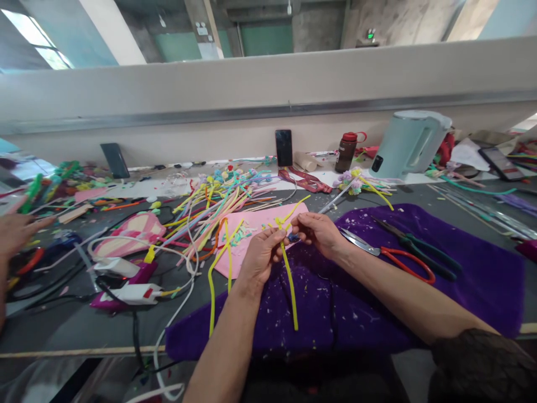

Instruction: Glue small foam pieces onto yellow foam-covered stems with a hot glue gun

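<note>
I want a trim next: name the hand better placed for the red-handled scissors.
Right hand, probably: the scissors lie on the purple cloth beside its forearm; the left hand is farther off.

A bright window stands left of concrete walls.

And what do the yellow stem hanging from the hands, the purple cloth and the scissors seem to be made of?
Yellow stem: probably fuzzy chenille, matt and soft-edged; any wire core is hidden.
Purple cloth: likely velvet or plush, with an uneven soft sheen.
Scissors: shiny grey blades suggest steel; the smooth red handles may be plastic or coated metal.
</note>
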`<state>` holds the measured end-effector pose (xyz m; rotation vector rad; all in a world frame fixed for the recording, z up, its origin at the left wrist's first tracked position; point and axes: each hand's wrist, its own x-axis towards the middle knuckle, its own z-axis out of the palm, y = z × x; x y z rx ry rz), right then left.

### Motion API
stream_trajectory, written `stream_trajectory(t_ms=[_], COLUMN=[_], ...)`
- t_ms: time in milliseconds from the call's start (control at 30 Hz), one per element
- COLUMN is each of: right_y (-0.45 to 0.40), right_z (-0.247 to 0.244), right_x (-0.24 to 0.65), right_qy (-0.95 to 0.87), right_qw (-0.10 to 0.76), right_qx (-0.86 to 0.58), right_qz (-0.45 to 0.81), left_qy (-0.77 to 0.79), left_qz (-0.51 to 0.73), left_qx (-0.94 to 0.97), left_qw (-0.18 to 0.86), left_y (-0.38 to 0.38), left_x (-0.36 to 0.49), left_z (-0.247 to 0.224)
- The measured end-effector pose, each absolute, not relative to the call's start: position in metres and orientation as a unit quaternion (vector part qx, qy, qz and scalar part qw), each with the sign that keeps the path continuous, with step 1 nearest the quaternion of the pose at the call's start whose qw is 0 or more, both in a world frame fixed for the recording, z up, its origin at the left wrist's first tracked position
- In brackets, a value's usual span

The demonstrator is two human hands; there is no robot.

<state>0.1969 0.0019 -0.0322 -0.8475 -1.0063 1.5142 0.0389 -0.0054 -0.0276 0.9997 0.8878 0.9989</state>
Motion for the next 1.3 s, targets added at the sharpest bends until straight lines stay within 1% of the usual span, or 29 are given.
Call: stream_trajectory(t_ms=[600, 967, 1100, 1300], right_y=[-0.0051, -0.0028, -0.001, 0.001], right_z=[-0.0291, -0.0276, -0.0279, -0.0325], right_x=[0.192, 0.1948, 0.1978, 0.199], right_qy=[-0.488, -0.52, -0.508, -0.464], right_qw=[0.528, 0.504, 0.466, 0.423], right_qx=[-0.343, -0.366, -0.354, -0.288], right_qz=[0.605, 0.585, 0.631, 0.723], left_qy=[0.401, 0.423, 0.422, 0.394], left_qz=[0.419, 0.432, 0.429, 0.406], left_qx=[0.457, 0.482, 0.491, 0.499], left_qw=[0.674, 0.634, 0.63, 0.657], left_y=[-0.0063, -0.007, -0.007, -0.0058], left_x=[0.0394, 0.0406, 0.0386, 0.0349], left_z=[-0.0273, -0.0284, -0.0269, -0.0265])
